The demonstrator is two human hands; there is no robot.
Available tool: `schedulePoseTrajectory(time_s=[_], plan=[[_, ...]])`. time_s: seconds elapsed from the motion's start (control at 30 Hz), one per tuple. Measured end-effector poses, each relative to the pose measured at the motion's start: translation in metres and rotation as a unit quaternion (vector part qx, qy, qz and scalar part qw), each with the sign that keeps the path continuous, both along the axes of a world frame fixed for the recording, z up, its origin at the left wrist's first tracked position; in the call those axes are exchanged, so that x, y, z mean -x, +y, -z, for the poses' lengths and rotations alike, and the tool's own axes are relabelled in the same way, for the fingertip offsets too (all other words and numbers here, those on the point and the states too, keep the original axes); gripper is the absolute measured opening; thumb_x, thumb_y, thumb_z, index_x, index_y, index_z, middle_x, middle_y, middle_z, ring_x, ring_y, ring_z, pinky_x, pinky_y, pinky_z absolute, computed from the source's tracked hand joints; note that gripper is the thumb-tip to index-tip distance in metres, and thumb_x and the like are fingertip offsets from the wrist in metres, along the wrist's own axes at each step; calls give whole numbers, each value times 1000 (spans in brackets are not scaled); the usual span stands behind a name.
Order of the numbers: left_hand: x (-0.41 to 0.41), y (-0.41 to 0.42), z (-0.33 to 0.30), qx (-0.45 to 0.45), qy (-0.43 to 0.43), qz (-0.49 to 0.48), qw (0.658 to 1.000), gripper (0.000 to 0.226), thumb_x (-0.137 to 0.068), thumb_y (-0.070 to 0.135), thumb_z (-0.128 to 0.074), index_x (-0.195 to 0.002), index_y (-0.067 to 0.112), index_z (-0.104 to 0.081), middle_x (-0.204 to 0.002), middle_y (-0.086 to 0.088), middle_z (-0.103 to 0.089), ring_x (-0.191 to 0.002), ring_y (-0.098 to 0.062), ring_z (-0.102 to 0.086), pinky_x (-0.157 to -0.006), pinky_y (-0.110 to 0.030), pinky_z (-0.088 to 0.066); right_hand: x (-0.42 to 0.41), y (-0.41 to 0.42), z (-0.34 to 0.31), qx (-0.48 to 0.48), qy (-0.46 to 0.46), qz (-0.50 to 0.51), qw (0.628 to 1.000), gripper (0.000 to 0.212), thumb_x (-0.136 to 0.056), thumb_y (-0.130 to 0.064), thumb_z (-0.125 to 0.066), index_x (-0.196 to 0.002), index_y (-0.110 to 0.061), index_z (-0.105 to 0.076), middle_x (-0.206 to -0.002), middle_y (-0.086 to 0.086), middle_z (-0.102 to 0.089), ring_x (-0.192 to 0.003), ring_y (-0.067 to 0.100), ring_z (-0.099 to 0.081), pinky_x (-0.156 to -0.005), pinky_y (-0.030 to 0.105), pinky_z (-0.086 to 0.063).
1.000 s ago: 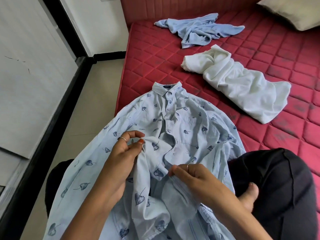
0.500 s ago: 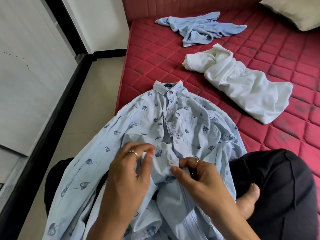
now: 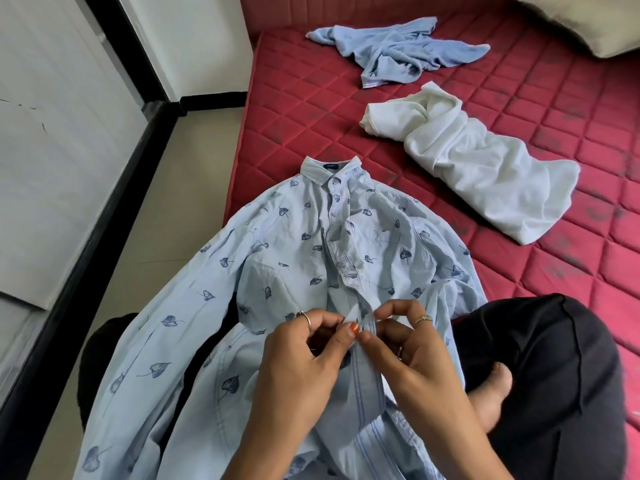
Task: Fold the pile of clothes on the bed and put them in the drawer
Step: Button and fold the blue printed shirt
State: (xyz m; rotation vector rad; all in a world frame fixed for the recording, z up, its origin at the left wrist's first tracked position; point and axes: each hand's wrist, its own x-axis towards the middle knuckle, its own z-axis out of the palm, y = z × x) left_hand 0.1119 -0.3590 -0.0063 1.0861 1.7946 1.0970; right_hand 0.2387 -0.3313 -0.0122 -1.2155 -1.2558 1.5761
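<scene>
I saw both hands, left hand (image 3: 301, 358) and right hand (image 3: 412, 351), pinching the leaf-print shirt (image 3: 311, 251) placket, the shirt spread over the red bed (image 3: 519, 81).

- bright, even daylight, soft and without glare.
- shadows are faint, only shallow ones in the folds of the white garment (image 3: 481, 161) and under the hands.
- wide-angle bending curves the wall's black trim (image 3: 86, 244) at the left edge.
- focus is fairly sharp overall, slightly soft at the corners.
</scene>
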Motion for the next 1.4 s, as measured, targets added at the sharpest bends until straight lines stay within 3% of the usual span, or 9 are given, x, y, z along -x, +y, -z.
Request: schedulePoseTrajectory(time_s=[0.13,0.27,0.37,0.53,0.73,0.87,1.13,1.3,1.4], plan=[[-4,-1,5,1,-3,-26,1000,5,-82,28,-71,-81,23,-71,-74,11,-72,-68,-3,-67,-67,-21,-53,-3,-1,0,114,66,44,990,32,-81,-1,-67,-108,-6,-51,-66,11,-58,-63,25,-49,-56,32,-42],[-8,-2,5,-9,-13,-34,999,7,-81,30,-70,-80,23,-71,-73,9,-72,-68,-5,-67,-66,-23,-54,-9,-5,-6,225,193,34,955,16,-72,3,-63,-87,6,-65,-74,21,-68,-58,25,-67,-49,30,-55],[-9,-3,4,-6,-47,-27,999,4,-80,29,-71,-80,25,-72,-72,8,-73,-67,-6,-69,-64,-20,-54,-15,-4,-4,264,252,28,931,13,-72,7,-59,-73,5,-72,-78,27,-69,-60,28,-69,-52,32,-58],[-10,-7,-1,3,-81,4,997,18,-73,39,-68,-85,27,-73,-76,9,-74,-72,-4,-70,-65,-14,-53,-18,-1,-7,281,275,1,919,16,-77,5,-58,-75,2,-73,-82,26,-69,-61,26,-68,-58,33,-59],[-15,-6,-2,-2,-44,7,999,19,-74,42,-67,-80,25,-73,-70,10,-72,-63,-2,-66,-62,-15,-51,-20,2,-10,264,252,-8,931,11,-75,-2,-60,-79,3,-69,-88,28,-70,-64,26,-69,-59,34,-59],[-17,-4,3,-23,2,12,1000,12,-82,35,-73,-82,23,-71,-72,8,-71,-66,-7,-67,-65,-24,-54,-23,4,-6,230,206,-12,951,33,-76,-10,-62,-98,15,-60,-98,31,-68,-76,31,-69,-67,38,-58],[-20,-4,2,-70,84,14,994,19,-82,39,-64,-86,22,-71,-69,11,-68,-69,-6,-66,-64,-25,-54,-23,7,-8,184,155,-12,971,11,-76,-14,-63,-77,-5,-70,-91,27,-70,-79,31,-66,-72,34,-56],[-16,0,-1,-48,64,22,997,7,-82,25,-72,-88,21,-70,-69,6,-69,-66,-6,-66,-65,-26,-54,-22,9,-9,165,149,-19,975,11,-78,-14,-60,-75,-6,-67,-87,22,-70,-77,27,-66,-71,32,-56],[-14,1,-7,-51,10,15,999,25,-74,27,-75,-90,24,-57,-68,4,-70,-64,-7,-68,-63,-23,-55,-20,10,-7,131,99,-3,986,11,-87,-7,-59,-86,3,-63,-87,24,-70,-81,29,-66,-81,39,-54]])
